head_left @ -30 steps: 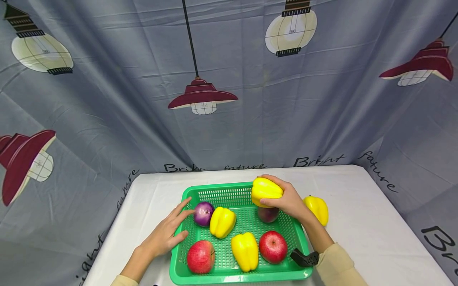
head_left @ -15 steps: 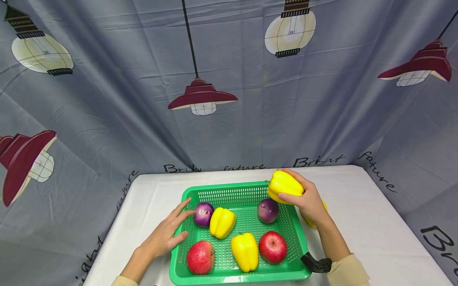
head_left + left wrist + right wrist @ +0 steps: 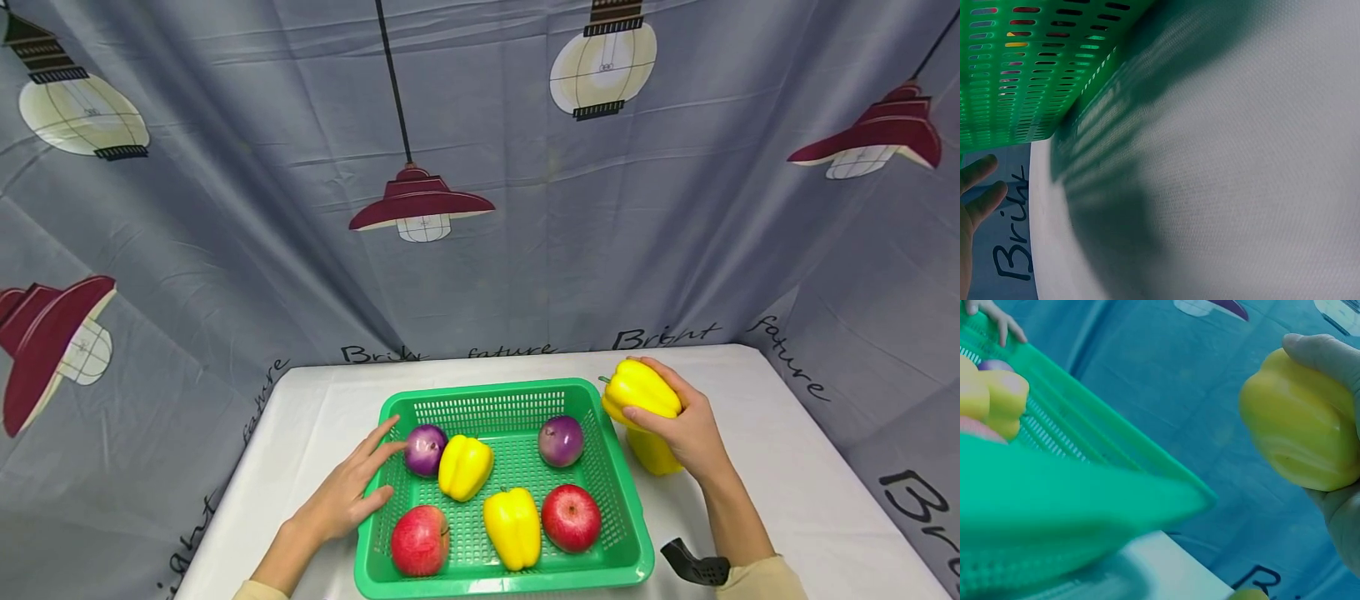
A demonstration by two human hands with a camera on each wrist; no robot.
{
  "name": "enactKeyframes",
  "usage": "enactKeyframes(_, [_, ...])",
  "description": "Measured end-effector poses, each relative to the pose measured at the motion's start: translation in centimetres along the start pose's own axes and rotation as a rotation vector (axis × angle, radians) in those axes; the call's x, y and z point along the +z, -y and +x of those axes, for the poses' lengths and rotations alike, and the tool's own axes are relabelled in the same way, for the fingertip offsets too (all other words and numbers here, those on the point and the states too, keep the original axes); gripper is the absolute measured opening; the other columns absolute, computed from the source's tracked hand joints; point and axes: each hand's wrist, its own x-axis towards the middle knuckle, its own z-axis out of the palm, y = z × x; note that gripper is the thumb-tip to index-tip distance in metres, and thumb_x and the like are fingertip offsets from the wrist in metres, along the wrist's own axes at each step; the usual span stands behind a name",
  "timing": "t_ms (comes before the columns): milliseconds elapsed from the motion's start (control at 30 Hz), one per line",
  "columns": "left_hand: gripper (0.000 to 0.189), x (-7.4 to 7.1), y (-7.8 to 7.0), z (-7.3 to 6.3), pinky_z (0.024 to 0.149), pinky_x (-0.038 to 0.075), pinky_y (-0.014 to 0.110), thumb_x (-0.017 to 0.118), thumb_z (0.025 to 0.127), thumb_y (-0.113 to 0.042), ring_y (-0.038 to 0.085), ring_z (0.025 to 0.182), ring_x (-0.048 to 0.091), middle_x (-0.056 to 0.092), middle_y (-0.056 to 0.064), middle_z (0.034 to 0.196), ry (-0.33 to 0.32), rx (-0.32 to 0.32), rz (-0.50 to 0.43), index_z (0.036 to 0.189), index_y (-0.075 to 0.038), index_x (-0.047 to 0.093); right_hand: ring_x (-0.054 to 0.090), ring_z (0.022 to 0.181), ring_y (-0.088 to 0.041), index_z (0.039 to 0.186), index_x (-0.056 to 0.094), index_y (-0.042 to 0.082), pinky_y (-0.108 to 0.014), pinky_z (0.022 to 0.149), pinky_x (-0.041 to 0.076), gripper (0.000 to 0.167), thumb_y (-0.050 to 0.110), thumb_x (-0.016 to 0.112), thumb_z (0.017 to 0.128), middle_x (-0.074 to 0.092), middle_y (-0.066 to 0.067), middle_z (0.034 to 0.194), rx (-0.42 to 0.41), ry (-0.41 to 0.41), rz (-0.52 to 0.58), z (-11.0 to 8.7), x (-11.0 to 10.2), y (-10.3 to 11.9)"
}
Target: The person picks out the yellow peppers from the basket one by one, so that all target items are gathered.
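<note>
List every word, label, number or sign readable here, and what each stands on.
"Bright": on the grey curtain, right of centre.
"fature": same curtain, centre and right.
"Bri...": same curtain, left of centre; rest distorted by a fold.
Other side lettering is cut off or distorted. No numbers.

The right grip [image 3: 688, 421] holds a yellow pepper [image 3: 641, 390] near the green basket [image 3: 502, 585].

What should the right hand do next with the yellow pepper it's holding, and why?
Probably lower the held pepper onto the white table, beside the second yellow pepper: the right hand holds it raised outside the green basket, and the second yellow pepper lies out there.
</note>
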Motion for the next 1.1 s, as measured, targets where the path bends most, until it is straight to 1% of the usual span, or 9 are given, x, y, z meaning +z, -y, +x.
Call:
enactKeyframes(100, [0.057, 0.0, 0.0, 0.0, 0.094, 0.045, 0.068, 0.062, 0.088, -0.023, 0.034, 0.143, 0.037, 0.025, 0.016, 0.164, 0.002, -0.005, -0.004, 0.144, -0.013, 0.052, 0.053, 0.1, -0.02, 0.15, 0.049, 0.016, -0.026, 0.077, 0.047, 0.067, 0.014, 0.077, 0.089, 0.059, 0.011, 0.125, 0.016, -0.037, -0.022, -0.3, -0.7, -0.4])
enactKeyframes(200, [0.058, 0.0, 0.1, -0.1, 0.093, 0.045, 0.069, 0.062, 0.088, -0.022, 0.035, 0.143, 0.037, 0.025, 0.016, 0.164, 0.002, -0.005, -0.006, 0.144, -0.012, 0.052, 0.052, 0.101, -0.017, 0.15, 0.049, 0.016, -0.023, 0.077, 0.046, 0.068, 0.012, 0.077, 0.089, 0.058, 0.011, 0.126, 0.016, -0.083, -0.024, -0.6, -1.3, -1.0])
enactKeyframes(400, [0.058, 0.1, 0.1, -0.1, 0.092, 0.046, 0.068, 0.061, 0.088, -0.022, 0.035, 0.143, 0.036, 0.025, 0.016, 0.164, 0.001, 0.001, -0.009, 0.144, -0.012, 0.052, 0.05, 0.103, -0.014, 0.152, 0.047, 0.015, -0.018, 0.078, 0.045, 0.07, 0.009, 0.076, 0.089, 0.055, 0.017, 0.129, 0.032, -0.152, -0.027, -1.2, -2.4, -2.8])
enactKeyframes(600, [0.057, 0.0, 0.0, 0.0, 0.092, 0.047, 0.068, 0.061, 0.088, -0.022, 0.035, 0.142, 0.039, 0.024, 0.016, 0.164, 0.002, -0.002, -0.01, 0.144, -0.013, 0.052, 0.048, 0.104, -0.011, 0.152, 0.047, 0.016, -0.017, 0.079, 0.043, 0.07, 0.009, 0.077, 0.089, 0.055, 0.02, 0.133, 0.076, -0.206, -0.021, -1.5, -3.2, -4.3])
enactKeyframes(767, [0.056, 0.1, 0.1, 0.0, 0.092, 0.047, 0.067, 0.06, 0.088, -0.021, 0.035, 0.142, 0.039, 0.024, 0.017, 0.164, -0.002, 0.003, -0.009, 0.143, -0.013, 0.053, 0.049, 0.103, -0.011, 0.15, 0.05, 0.017, -0.018, 0.079, 0.042, 0.067, 0.012, 0.077, 0.089, 0.057, 0.018, 0.134, 0.105, -0.249, -0.03, -1.8, -3.6, -5.1])
enactKeyframes(967, [0.057, 0.1, 0.1, 0.0, 0.093, 0.047, 0.067, 0.061, 0.087, -0.021, 0.034, 0.142, 0.038, 0.025, 0.018, 0.163, -0.01, 0.009, -0.008, 0.143, -0.012, 0.053, 0.047, 0.1, -0.012, 0.148, 0.053, 0.02, -0.019, 0.077, 0.04, 0.065, 0.012, 0.078, 0.088, 0.057, 0.015, 0.125, 0.152, -0.314, -0.03, -2.3, -4.0, -5.9])
enactKeyframes(1100, [0.057, 0.1, 0.1, 0.0, 0.092, 0.047, 0.067, 0.061, 0.087, -0.021, 0.035, 0.141, 0.039, 0.025, 0.018, 0.163, -0.012, 0.009, -0.01, 0.143, -0.011, 0.053, 0.046, 0.098, -0.01, 0.148, 0.053, 0.019, -0.019, 0.076, 0.038, 0.066, 0.009, 0.078, 0.088, 0.056, 0.015, 0.122, 0.185, -0.365, -0.018, -2.4, -4.3, -6.7])
